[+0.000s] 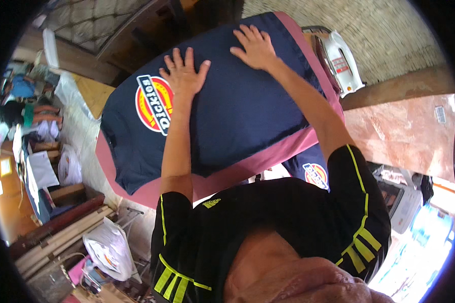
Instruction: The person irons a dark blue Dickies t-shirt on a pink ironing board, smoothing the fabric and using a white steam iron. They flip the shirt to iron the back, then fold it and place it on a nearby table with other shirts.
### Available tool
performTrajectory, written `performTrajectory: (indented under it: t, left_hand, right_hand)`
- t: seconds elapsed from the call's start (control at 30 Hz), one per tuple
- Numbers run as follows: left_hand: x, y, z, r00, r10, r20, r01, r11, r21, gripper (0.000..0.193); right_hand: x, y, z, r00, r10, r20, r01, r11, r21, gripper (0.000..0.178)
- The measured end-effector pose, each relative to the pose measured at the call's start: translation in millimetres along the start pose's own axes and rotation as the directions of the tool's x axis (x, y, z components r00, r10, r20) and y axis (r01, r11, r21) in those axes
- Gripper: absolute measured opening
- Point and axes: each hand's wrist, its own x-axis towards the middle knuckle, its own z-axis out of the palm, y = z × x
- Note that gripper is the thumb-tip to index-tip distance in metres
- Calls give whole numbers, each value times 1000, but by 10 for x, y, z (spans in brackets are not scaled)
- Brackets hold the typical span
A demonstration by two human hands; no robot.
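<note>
A dark navy T-shirt [232,111] with a round red, yellow and white print lies spread over a pink-covered ironing board [247,169]. Flat on the cloth, just above the print, rests my left hand [183,76] with its fingers spread. My right hand [255,48] also lies on the shirt, near its far edge, fingers apart. Neither hand holds anything. Beyond the board's right end, a white and red clothes iron [343,65] stands on its rest, apart from both hands.
Below the board's near edge shows more navy cloth [313,169] with a similar print. A dark wooden piece of furniture [131,40] stands behind the board. White plastic bags [111,247] and wooden planks [60,235] are at the lower left. A pinkish panel [404,131] is at the right.
</note>
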Motion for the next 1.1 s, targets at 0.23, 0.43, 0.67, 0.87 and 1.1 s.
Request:
performTrajectory:
  t: [0.23,0.43,0.67,0.87,1.1]
  left_hand:
    - [245,87,269,993,-64,-104,66,998,20,79]
    - [243,778,396,973,135,-186,-150,986,-73,79]
    - [-474,2054,84,902,384,-196,-417,892,-174,78]
    - [-1153,2634,-133,836,549,0,-525,799,-292,74]
    - [-1727,2875,-269,718,685,122,-608,703,-368,54]
  right_hand:
    - [32,827,-16,975,222,16,-221,974,-50,74]
    - [-738,524,-404,989,5,145,-14,998,61,75]
    - [-2063,579,-842,992,104,75,-107,994,37,73]
    - [-2723,789,-1155,972,94,217,-115,989,88,70]
    - [-2268,2099,-1649,985,154,-72,-123,937,328,32]
